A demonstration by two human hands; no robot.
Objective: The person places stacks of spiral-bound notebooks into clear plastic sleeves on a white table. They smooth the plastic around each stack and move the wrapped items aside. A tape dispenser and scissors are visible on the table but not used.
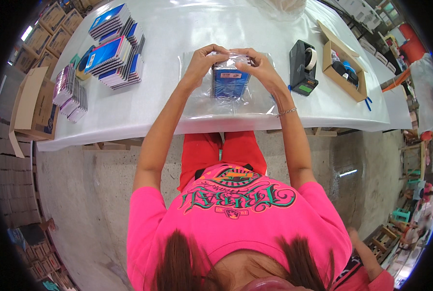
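A blue spiral notebook (230, 84) with a small white label lies in front of me, perhaps the top of a stack. Clear plastic film (204, 105) is under and around it, its loose edges spread over the table. My left hand (204, 64) is at the far left corner, fingers bent and pinching the film. At the far right corner my right hand (260, 66) also grips the film, thumb stretched across the top. The fingertips of both hands nearly meet along the far edge. Glare on the film partly hides the cover.
Stacks of spiral notebooks (110, 57) and purple ones (71, 92) stand at the left. A black tape dispenser (303, 68) and a cardboard box (361, 94) of small items stand at the right. An open carton (34, 104) is beside the table's left edge.
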